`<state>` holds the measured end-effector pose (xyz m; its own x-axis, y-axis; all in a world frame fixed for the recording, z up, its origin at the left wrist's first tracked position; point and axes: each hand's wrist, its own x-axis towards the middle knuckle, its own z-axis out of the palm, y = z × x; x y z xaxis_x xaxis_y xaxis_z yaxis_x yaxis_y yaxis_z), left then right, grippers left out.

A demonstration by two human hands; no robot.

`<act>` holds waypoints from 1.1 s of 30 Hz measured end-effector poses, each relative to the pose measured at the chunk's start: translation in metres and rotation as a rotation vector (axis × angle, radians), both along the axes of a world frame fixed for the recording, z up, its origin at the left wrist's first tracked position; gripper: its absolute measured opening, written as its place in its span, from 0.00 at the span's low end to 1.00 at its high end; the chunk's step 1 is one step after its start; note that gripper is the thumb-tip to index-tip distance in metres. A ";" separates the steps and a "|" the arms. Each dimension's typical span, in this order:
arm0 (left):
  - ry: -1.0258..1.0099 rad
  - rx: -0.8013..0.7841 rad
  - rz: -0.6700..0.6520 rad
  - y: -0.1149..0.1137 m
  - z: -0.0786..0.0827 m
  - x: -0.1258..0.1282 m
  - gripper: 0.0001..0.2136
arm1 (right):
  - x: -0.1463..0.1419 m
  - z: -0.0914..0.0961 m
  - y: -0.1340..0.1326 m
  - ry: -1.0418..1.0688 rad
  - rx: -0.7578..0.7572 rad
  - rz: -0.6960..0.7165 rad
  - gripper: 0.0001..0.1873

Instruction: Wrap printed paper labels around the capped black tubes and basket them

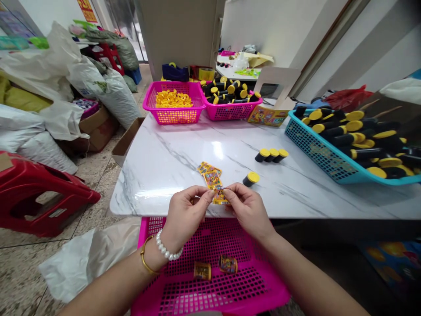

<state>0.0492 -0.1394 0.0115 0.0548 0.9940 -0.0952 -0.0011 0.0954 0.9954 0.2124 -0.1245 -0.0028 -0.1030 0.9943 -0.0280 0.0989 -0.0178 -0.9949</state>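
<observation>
Between my fingertips at the table's front edge is a small yellow printed sleeve, flat and film-like. My left hand pinches its left side, and my right hand pinches the right side. More printed sleeves lie in a loose pile just beyond it. A black canister with a yellow lid stands near my right hand. Farther back, three like canisters stand in a row. Below my hands, two canisters wrapped in printed film lie in a pink basket.
On the marble-patterned table, a pink basket of yellow rings and a pink basket of canisters stand at the back. A blue basket full of canisters is at right. A red stool and white sacks occupy the left floor.
</observation>
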 end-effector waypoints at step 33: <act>0.319 0.306 -0.180 -0.013 0.008 -0.006 0.11 | 0.017 0.019 -0.015 -0.327 0.071 0.320 0.06</act>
<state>0.0434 -0.1520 0.0192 0.2442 0.9564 0.1599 0.2987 -0.2311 0.9260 0.2290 -0.1396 0.0166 -0.4021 0.9146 -0.0431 0.3974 0.1319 -0.9081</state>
